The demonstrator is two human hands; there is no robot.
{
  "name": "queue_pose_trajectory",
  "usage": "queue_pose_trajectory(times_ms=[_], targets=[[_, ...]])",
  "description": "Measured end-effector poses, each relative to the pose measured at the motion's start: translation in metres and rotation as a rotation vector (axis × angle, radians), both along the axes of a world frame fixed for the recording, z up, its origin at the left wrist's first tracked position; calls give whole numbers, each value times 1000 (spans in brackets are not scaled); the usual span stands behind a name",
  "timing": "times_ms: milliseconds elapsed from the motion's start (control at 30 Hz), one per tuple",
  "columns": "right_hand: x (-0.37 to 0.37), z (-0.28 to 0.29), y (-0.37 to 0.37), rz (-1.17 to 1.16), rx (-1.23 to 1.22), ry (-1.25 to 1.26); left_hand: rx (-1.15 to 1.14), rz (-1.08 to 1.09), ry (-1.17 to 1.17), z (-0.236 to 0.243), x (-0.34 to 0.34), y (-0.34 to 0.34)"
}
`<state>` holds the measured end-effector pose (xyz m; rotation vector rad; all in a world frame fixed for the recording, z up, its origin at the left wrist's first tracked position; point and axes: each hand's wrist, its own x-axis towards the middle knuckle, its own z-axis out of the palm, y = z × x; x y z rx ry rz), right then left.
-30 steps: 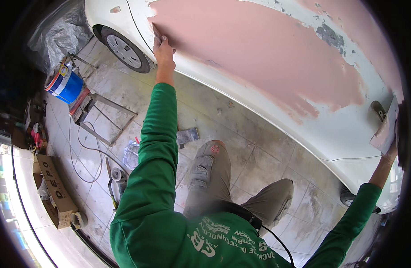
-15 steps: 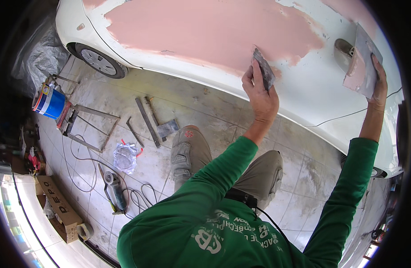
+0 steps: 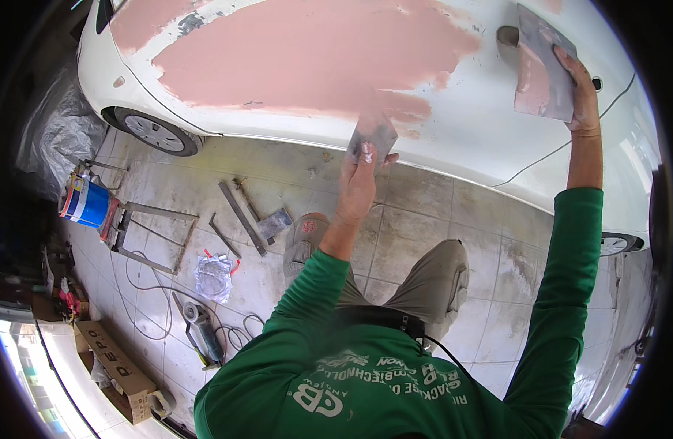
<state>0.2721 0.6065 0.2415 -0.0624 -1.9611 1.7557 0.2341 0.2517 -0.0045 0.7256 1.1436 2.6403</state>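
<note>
we count two hands, each with its own tool. the left hand point(image 3: 360, 181) is clenched on one metal spreader point(image 3: 373, 134), its blade pressed flat against the white car body point(image 3: 468, 132) at the lower edge of the pink filler patch point(image 3: 307, 55). the right hand point(image 3: 581, 91) grasps one flat mixing board point(image 3: 543, 69), held up against the car panel, with a smear of pink filler on its face.

we count one large filler patch and a smaller one toward the upper left. two wheels show: one front wheel point(image 3: 155, 132) in full, and one at the right rim, only a sliver.

on the tiled floor point(image 3: 417, 227) we count one blue tin point(image 3: 84, 203), one metal frame point(image 3: 148, 235), two loose metal bars point(image 3: 241, 216), one crumpled plastic bag point(image 3: 213, 276), one angle grinder point(image 3: 203, 333) with its cable, and one cardboard box point(image 3: 117, 366).

the car is cut off at the top and right. the spreader's handle is hidden inside the left grip. the far-left corner is dark and hard to make out. the person's feet are covered by their own knees, save one shoe point(image 3: 303, 241).

the left arm reaches forward with the elbow bent and the wrist straight, fingers up. the right arm stretches nearly straight up and out, thumb over the board's edge.
</note>
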Motion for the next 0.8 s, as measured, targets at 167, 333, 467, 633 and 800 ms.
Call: queue_pose_trajectory(times_ms=[167, 333, 467, 633, 800], targets=[[9, -122, -141, 119, -418, -62, -193, 369, 661, 68, 20, -25], [28, -172, -175, 257, -726, -50, -687, 422, 1072, 24, 5, -46], [37, -138, -181, 319, -113, -153, -935, 558, 1019, 10, -24, -102], [9, -74, -218, 175, 352, 3, -883, 494, 1094, 35, 7, -94], [18, 7, -40, -114, 289, 33, -165, 484, 148, 7, -55, -169]])
